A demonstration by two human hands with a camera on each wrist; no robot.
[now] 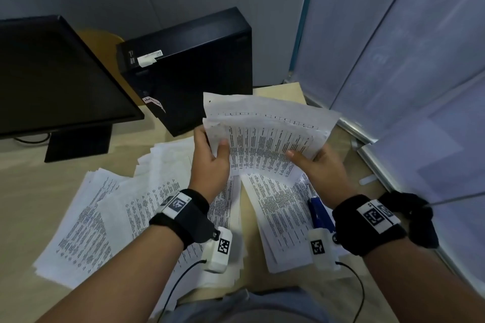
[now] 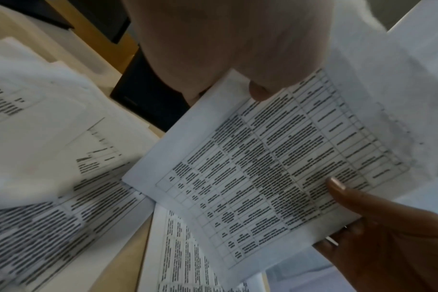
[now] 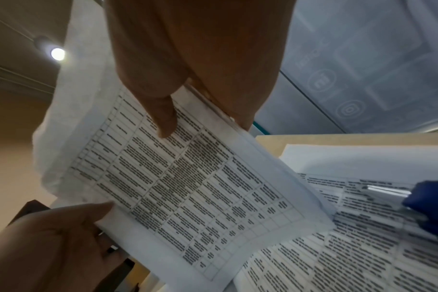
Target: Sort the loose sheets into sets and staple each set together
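Thumbs pinch a thin set of printed sheets [image 1: 265,136] from both sides: left hand [image 1: 210,162] at the left edge, right hand [image 1: 321,165] at the right, fingers behind, held above desk [image 1: 26,186]. Paper looks light, floppy & slick (top sheet already peeling back), so best gripped near edges w/ both hands. Below: loose piles [image 1: 105,217]; blue stapler [image 1: 319,214] rests on the right stack [image 1: 280,217].

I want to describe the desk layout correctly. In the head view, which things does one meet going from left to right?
Monitor → computer case → left hand → held sheets → right hand → glass partition.
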